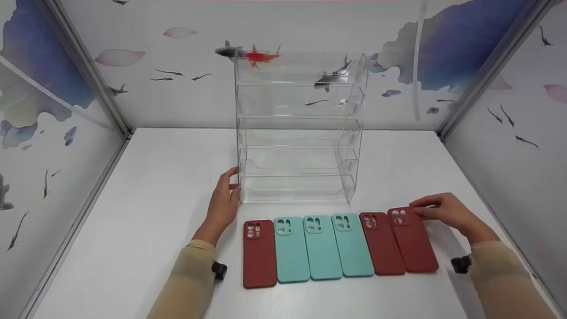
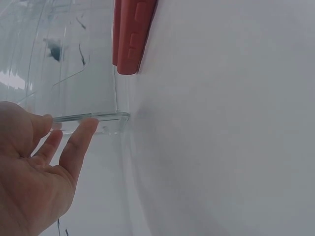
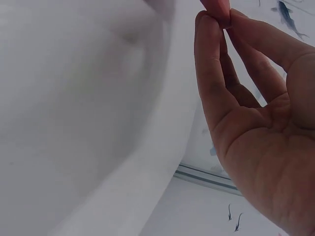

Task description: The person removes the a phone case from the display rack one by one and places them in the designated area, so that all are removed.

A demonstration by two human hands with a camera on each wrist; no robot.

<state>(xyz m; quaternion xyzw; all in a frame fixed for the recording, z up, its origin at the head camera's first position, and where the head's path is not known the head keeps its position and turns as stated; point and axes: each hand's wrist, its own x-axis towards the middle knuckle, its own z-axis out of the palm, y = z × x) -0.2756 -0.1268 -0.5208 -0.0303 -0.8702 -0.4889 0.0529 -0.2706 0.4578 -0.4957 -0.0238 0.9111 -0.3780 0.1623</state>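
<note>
Six phone cases lie side by side in a row: a red case (image 1: 259, 261) at the left end, three mint-green ones (image 1: 323, 254) in the middle, and two red ones at the right. My right hand (image 1: 445, 215) pinches the upper right corner of the rightmost red phone case (image 1: 416, 243); in the right wrist view that red corner (image 3: 217, 10) sits between thumb and fingertips. A clear acrylic rack (image 1: 297, 176) with several stacked tiers stands behind the row. My left hand (image 1: 223, 204) touches its lower left side with extended fingers, the fingertips at the clear panel (image 2: 106, 117).
White panels with painted fish and petals enclose the white table (image 1: 177, 168) at the back and both sides. Metal posts (image 1: 447, 128) stand at the back corners. The rack takes up the middle of the table's rear part.
</note>
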